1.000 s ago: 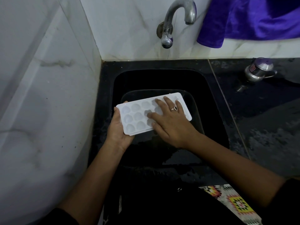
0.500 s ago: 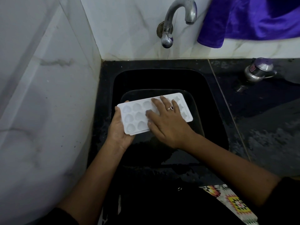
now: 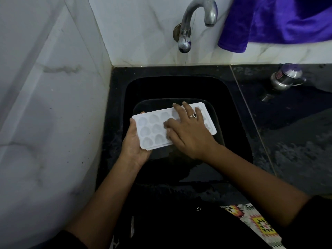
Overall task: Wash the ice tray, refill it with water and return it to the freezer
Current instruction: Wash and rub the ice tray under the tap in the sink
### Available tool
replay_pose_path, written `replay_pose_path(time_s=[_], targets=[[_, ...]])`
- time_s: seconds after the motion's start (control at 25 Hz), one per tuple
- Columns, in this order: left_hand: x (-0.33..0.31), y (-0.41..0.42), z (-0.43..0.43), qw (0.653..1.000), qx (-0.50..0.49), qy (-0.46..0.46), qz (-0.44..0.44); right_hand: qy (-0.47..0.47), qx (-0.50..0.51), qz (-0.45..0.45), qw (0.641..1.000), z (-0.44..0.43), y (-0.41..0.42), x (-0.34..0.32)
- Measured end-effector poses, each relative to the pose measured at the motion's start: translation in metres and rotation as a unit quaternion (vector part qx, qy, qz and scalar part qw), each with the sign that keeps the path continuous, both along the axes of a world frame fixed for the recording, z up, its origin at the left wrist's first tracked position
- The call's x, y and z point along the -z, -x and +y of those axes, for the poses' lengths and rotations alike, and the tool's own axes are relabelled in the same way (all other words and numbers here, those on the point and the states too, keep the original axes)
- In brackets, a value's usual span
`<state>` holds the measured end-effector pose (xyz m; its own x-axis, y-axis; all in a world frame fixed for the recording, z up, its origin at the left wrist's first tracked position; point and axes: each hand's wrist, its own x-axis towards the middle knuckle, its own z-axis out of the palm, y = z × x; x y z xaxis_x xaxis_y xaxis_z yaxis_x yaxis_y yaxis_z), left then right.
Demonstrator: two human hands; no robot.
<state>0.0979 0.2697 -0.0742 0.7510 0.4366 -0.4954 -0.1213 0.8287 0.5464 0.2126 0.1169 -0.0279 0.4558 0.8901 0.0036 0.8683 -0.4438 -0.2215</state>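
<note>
A white ice tray with rounded pockets lies level over the black sink. My left hand grips its near left end from below, thumb on the rim. My right hand, with a ring on one finger, lies flat across the tray's middle and right part, fingers straight and spread over the pockets. The right half of the tray is mostly hidden under that hand.
A chrome tap juts from the marble wall above the sink; no water shows. A purple cloth hangs at the top right. A small steel pot stands on the dark wet counter. A marble wall closes the left.
My right hand has slid slightly right and farther along the tray, fingers rubbing over the pockets. The left hand and the tray have stayed about where they were.
</note>
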Motion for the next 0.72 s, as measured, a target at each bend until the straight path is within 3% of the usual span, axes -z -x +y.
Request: replay_pose_path(time_s=[0.16,0.32,0.48,0.6,0.72], targets=[[0.008,0.002,0.010,1.000,0.011,0.026,-0.009,0.011,-0.041,-0.018,0.999,-0.004,0.006,0.006],[0.008,-0.001,0.005,0.999,0.026,0.033,-0.011,0.002,0.001,-0.008,1.000,0.005,0.001,-0.001],[0.000,0.002,0.008,1.000,0.006,0.019,-0.001,0.020,-0.049,-0.025,0.998,-0.002,0.006,0.005],[0.000,0.000,0.002,1.000,0.012,0.018,0.003,0.007,-0.012,-0.003,1.000,0.001,-0.001,-0.002],[-0.003,0.001,0.002,1.000,0.013,0.021,0.007,0.022,-0.043,-0.021,0.999,0.000,0.005,0.004]])
